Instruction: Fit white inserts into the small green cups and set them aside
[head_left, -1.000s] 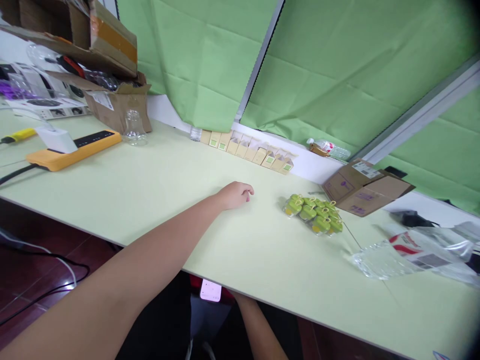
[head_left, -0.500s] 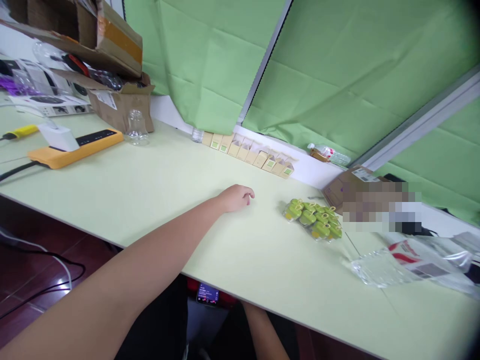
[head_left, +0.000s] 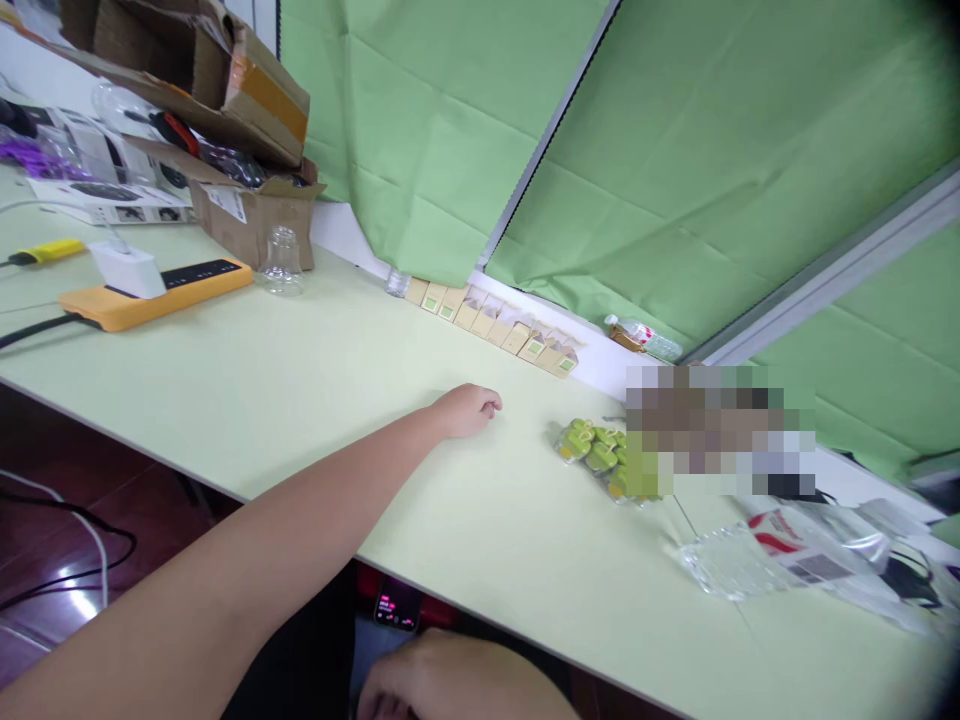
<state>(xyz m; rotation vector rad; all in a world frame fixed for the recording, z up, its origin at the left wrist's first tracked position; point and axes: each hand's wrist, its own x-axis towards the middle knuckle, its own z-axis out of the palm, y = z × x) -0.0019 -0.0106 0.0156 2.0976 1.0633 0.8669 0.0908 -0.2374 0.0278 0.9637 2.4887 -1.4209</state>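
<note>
Pale-green table [head_left: 300,390], green curtains [head_left: 675,150] behind, left hand [head_left: 466,411] resting

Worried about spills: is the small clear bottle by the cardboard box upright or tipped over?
Upright: the clear bottle stands on its base on the table, neck up, next to the cardboard box.

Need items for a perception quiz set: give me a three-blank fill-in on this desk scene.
1. The white charger sits plugged into the ____ power strip.
2. The left hand rests on the ____.
3. The bag of green pieces lies to that hand's ____.
Missing words: orange; table; right.
</note>
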